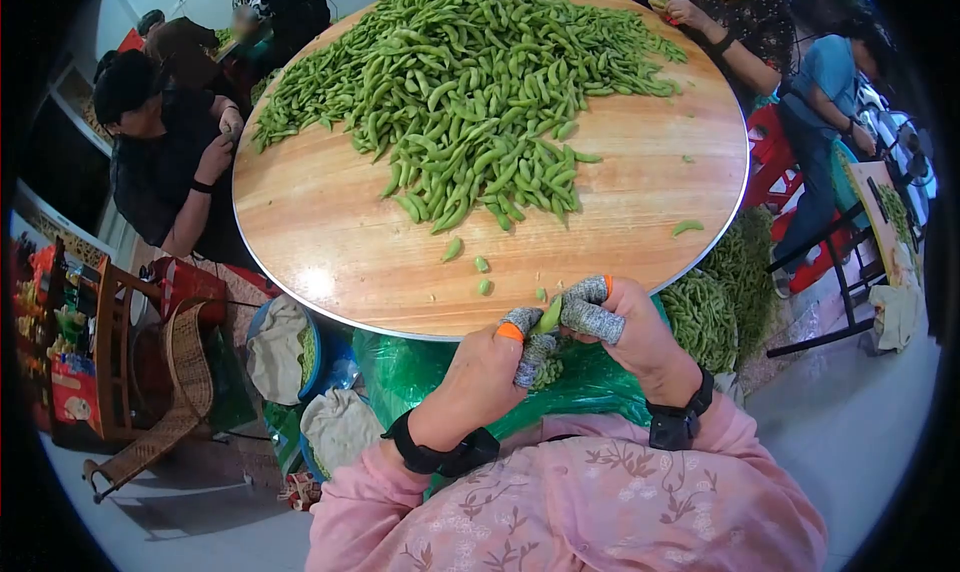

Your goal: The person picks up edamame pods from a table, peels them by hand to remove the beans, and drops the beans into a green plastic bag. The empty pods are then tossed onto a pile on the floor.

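Both hands are close together at the near edge of a round wooden table (330, 222). My left hand (490, 362) is closed, its grey-covered fingertips with an orange band pressed on one end of a green pod (549, 316). My right hand (625, 327), with similar grey finger covers, is closed at the pod's other side. Below the fingers more green pods or beans (547, 373) show, partly hidden by the fingers. A large heap of green pods (480, 92) covers the far middle of the table. A few loose pods (453, 249) lie between heap and hands.
Green plastic (400, 372) hangs below the table edge. Blue tubs with cloths (280, 352) stand at the lower left, near a wicker chair (185, 362). More pods (705, 317) are piled at the right. People sit at the left (160, 162) and right (745, 32).
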The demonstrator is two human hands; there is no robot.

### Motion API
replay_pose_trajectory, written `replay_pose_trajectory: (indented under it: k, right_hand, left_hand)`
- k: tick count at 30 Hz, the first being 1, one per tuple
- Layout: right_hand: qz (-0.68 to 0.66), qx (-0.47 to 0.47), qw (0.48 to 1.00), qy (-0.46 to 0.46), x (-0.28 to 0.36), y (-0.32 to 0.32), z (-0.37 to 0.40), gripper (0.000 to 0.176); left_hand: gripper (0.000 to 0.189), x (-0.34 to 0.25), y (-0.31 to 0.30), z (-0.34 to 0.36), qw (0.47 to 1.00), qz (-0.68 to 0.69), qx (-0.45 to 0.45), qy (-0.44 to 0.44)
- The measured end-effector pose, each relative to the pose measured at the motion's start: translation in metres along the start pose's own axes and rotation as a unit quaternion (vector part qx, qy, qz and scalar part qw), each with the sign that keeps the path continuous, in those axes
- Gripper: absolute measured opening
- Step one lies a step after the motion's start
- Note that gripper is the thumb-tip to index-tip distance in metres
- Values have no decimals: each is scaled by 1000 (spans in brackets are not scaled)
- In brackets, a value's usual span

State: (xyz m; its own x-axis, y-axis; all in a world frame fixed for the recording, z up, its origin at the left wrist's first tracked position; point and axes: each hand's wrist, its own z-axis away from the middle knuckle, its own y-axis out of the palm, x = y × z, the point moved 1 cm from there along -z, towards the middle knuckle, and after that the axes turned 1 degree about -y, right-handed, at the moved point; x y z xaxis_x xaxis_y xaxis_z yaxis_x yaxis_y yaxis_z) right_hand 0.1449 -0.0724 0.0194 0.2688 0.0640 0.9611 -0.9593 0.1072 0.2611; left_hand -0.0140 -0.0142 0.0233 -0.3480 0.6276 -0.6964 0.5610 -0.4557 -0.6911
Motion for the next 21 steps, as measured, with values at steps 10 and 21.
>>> replay_pose_trajectory:
  k: [10, 21]
  right_hand:
    - [-85, 22, 994, 62, 10, 2, 6, 18]
    - [-37, 53, 997, 47, -1, -2, 6, 14]
  left_hand:
    - [19, 9, 6, 0, 992, -60, -74, 81]
    - [19, 11, 13, -1, 987, -23, -95, 126]
